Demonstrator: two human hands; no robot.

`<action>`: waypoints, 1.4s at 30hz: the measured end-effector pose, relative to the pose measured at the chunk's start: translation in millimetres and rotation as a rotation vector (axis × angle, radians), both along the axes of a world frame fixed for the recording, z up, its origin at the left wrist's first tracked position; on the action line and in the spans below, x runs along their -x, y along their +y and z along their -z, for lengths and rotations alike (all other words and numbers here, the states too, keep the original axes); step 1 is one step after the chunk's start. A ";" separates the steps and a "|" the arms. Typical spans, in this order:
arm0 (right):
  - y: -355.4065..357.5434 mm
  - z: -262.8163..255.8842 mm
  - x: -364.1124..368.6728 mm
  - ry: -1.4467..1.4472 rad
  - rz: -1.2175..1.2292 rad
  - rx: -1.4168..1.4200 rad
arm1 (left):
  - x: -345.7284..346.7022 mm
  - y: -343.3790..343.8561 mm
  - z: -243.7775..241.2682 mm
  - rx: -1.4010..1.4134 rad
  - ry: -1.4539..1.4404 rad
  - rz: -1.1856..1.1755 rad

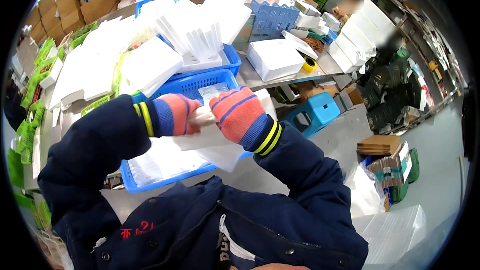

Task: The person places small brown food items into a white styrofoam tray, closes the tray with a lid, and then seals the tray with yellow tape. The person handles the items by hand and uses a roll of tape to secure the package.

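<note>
My left hand (176, 114), in an orange and blue knitted glove, grips one end of a twisted white plastic bag or sheet (203, 116). My right hand (238, 114), gloved alike, is closed on its other end, close beside. Behind my hands, a clear packet (213, 92) lies in a blue perforated plastic basket (180, 85); whether it joins the held plastic I cannot tell. Below them, white sheets and bags (165, 161) lie in another blue basket (170, 184) near my body.
White foam boards (152, 65) and foam strips (202, 45) stand behind the baskets. At the right are a white foam box (275, 59), yellow tape roll (309, 64) and, lower, a blue plastic stool (317, 112). Green baskets (35, 114) line the left. A person (348, 7) is at the back right.
</note>
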State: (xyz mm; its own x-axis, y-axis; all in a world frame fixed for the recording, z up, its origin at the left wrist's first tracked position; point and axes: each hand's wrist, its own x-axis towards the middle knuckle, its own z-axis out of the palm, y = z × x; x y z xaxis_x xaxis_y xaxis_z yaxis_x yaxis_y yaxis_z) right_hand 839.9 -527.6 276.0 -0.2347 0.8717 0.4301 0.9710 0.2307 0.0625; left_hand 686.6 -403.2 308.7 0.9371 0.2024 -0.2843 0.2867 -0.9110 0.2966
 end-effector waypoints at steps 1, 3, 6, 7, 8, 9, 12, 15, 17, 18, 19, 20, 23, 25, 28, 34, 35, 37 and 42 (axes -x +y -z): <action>-4.0 -0.2 -4.3 -0.007 0.057 -0.051 | -13.1 2.7 7.6 -0.004 -0.086 0.026; -16.6 1.1 -20.5 0.044 0.147 -0.020 | -34.1 -7.9 10.2 -0.329 -0.101 0.005; -23.2 3.9 -45.7 0.378 0.069 0.053 | -59.9 -19.2 20.6 -0.719 -0.336 0.279; -19.8 16.8 -58.4 0.412 0.133 0.064 | -69.1 -32.3 19.8 -0.805 -0.346 0.308; -18.5 20.1 -72.2 0.585 0.132 0.342 | -77.8 -38.8 22.5 -0.838 -0.328 0.271; -17.7 22.2 -86.8 0.753 0.132 0.619 | -89.8 -38.3 24.7 -0.752 -0.248 0.246; -37.1 29.6 -95.7 0.195 0.149 0.169 | -105.0 -35.0 7.4 -0.277 -0.095 0.214; -37.5 25.7 -115.8 -0.149 0.086 -0.082 | -142.9 -16.9 20.8 0.059 -0.099 0.161; -35.6 21.2 -142.6 0.002 0.194 0.067 | -167.4 -21.5 29.5 -0.015 -0.256 0.151; -38.9 18.0 -160.8 0.226 0.127 0.104 | -185.2 -29.3 31.6 -0.203 -0.262 0.155; -44.6 17.4 -181.8 0.456 0.070 0.147 | -202.6 -40.7 35.3 -0.384 -0.259 0.168; -44.3 19.8 -206.2 0.562 0.151 0.343 | -216.3 -52.3 36.8 -0.498 -0.331 0.236; -41.8 46.5 -266.0 0.506 0.032 0.666 | -260.7 -72.0 47.3 -0.617 -0.310 0.333; -48.1 51.7 -274.5 0.460 0.091 0.477 | -272.6 -71.7 49.8 -0.532 -0.235 0.198; -60.0 42.7 -285.7 -0.012 -0.002 0.195 | -278.4 -48.6 58.0 0.016 -0.241 0.055; -66.6 46.2 -311.4 0.428 -0.076 0.313 | -320.6 -55.8 67.1 -0.200 0.010 0.078; -60.8 53.1 -324.4 0.502 -0.154 0.314 | -323.7 -54.2 74.8 -0.338 -0.141 0.225; -53.0 65.0 -354.8 0.729 -0.111 0.650 | -339.4 -59.9 93.9 -0.581 -0.347 0.310; -35.4 82.0 -413.3 0.652 -0.131 0.772 | -390.8 -48.8 105.5 -0.406 -0.434 0.302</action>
State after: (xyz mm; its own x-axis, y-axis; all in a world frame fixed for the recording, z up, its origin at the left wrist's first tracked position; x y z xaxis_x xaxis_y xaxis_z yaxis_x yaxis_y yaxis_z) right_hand 1253.2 -563.0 194.0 -0.2690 0.9496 -0.1608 0.7268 0.0906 -0.6808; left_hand 1077.4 -452.0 203.2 0.9816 -0.0752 0.1752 -0.0664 -0.9962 -0.0559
